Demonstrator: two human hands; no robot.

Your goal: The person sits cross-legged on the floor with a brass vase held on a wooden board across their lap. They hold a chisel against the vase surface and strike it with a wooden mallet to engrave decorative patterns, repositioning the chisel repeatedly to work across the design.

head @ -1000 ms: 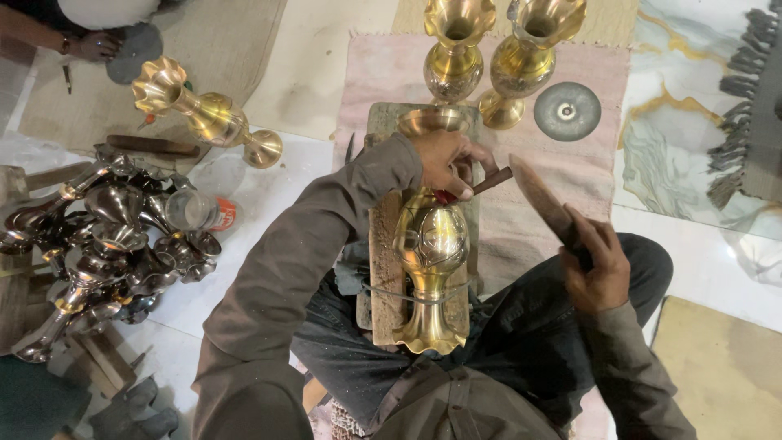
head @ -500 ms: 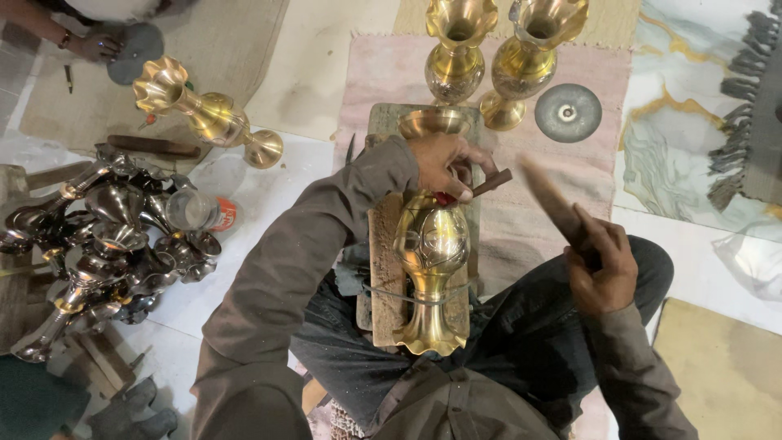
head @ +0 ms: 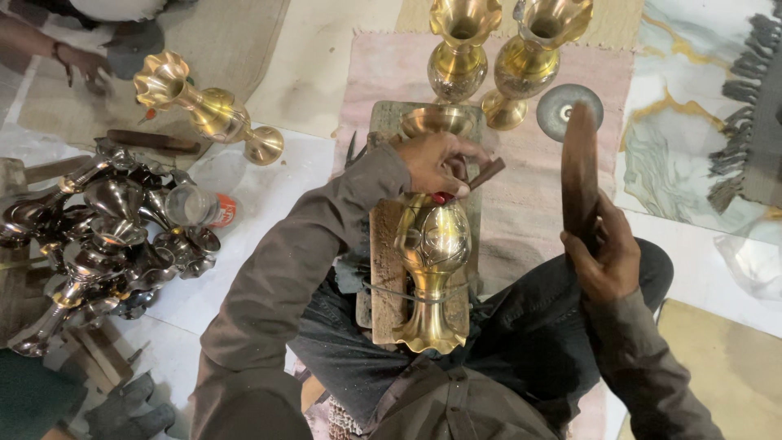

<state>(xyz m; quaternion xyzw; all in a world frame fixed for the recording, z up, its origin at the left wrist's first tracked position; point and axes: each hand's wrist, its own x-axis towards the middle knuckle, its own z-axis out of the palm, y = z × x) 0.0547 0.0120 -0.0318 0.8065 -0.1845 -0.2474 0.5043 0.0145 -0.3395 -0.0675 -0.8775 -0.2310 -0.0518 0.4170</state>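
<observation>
The left hand (head: 436,163) pinches a small chisel-like tool (head: 481,175) with its fingers closed, the tip set against the top of a brass vase (head: 432,269); the vase lies on its side on a wooden board (head: 383,269) just below that hand, across the person's lap; the right hand (head: 607,261) is wrapped shut around a dark wooden mallet (head: 580,167), held raised and well apart from the vase; beyond the left hand stand two upright brass vases (head: 497,49); far to its left lies a heap of unpolished metal vases (head: 98,236) on the floor.
</observation>
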